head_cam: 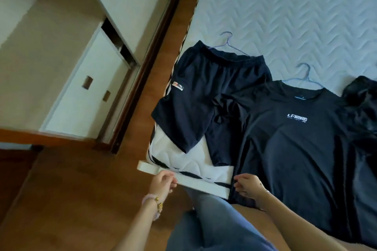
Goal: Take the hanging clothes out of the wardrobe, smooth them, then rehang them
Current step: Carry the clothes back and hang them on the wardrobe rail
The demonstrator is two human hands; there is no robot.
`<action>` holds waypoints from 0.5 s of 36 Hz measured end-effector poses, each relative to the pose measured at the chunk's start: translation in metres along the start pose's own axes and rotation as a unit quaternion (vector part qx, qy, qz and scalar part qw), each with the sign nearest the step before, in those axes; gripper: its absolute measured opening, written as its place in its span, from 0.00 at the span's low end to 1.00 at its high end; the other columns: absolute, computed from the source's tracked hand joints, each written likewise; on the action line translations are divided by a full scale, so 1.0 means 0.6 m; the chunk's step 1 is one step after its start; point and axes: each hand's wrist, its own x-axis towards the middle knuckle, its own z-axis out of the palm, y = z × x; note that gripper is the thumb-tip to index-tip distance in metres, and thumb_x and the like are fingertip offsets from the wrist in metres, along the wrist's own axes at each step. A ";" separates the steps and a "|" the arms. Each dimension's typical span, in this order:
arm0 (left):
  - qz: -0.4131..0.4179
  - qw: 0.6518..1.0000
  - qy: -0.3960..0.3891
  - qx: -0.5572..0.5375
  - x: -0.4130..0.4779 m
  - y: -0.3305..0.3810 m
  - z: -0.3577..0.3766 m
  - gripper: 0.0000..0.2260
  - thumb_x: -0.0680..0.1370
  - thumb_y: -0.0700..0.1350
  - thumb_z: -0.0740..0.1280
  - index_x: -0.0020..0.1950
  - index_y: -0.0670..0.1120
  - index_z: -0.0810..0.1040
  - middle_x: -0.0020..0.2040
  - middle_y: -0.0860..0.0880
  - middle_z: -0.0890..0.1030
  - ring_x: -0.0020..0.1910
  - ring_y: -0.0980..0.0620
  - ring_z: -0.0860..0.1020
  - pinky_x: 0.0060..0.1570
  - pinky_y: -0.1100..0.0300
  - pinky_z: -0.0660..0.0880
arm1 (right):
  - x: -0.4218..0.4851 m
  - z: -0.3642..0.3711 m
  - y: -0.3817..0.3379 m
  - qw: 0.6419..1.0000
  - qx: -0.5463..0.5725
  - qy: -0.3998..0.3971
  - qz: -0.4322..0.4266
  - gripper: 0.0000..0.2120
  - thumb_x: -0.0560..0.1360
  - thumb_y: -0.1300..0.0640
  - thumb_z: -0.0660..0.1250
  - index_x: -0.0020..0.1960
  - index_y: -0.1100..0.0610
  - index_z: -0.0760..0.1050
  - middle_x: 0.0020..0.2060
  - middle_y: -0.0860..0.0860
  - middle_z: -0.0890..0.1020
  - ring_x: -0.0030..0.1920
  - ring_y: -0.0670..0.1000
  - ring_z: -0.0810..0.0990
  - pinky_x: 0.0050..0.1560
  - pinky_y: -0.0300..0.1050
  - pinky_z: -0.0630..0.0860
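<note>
A dark T-shirt with a white chest logo lies flat on the bed, a blue wire hanger poking out of its collar. Dark navy shorts lie to its left on another blue hanger. My right hand pinches the T-shirt's lower hem corner at the bed's edge. My left hand hovers over the mattress corner with loosely curled fingers, holding nothing that I can make out. The wardrobe stands at the left.
A white quilted mattress fills the upper right. Another dark garment lies at the far right. Wooden floor runs between bed and wardrobe. My legs in grey trousers stand by the bed corner.
</note>
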 end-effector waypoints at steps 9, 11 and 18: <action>-0.070 0.997 -0.015 -0.014 0.153 0.059 -0.011 0.05 0.76 0.34 0.63 0.51 0.41 0.76 0.42 0.43 0.79 0.41 0.48 0.76 0.41 0.57 0.74 | 0.095 0.019 -0.104 0.994 0.060 0.045 0.084 0.06 0.76 0.59 0.62 0.50 0.60 0.76 0.38 0.54 0.79 0.37 0.52 0.75 0.39 0.42 0.69; -0.062 0.998 -0.004 0.013 0.199 0.067 -0.011 0.09 0.77 0.36 0.64 0.56 0.41 0.75 0.44 0.44 0.78 0.43 0.48 0.77 0.50 0.51 0.76 | 0.113 0.026 -0.098 0.988 0.061 0.050 0.135 0.08 0.76 0.57 0.64 0.49 0.62 0.74 0.35 0.54 0.76 0.37 0.53 0.73 0.41 0.44 0.70; -0.117 0.991 0.046 -0.040 0.361 0.089 -0.028 0.06 0.77 0.41 0.66 0.51 0.41 0.74 0.53 0.43 0.75 0.51 0.47 0.73 0.54 0.55 0.72 | 0.158 0.067 -0.064 0.934 0.264 0.098 0.220 0.15 0.74 0.54 0.69 0.49 0.66 0.72 0.36 0.58 0.75 0.38 0.53 0.76 0.38 0.48 0.74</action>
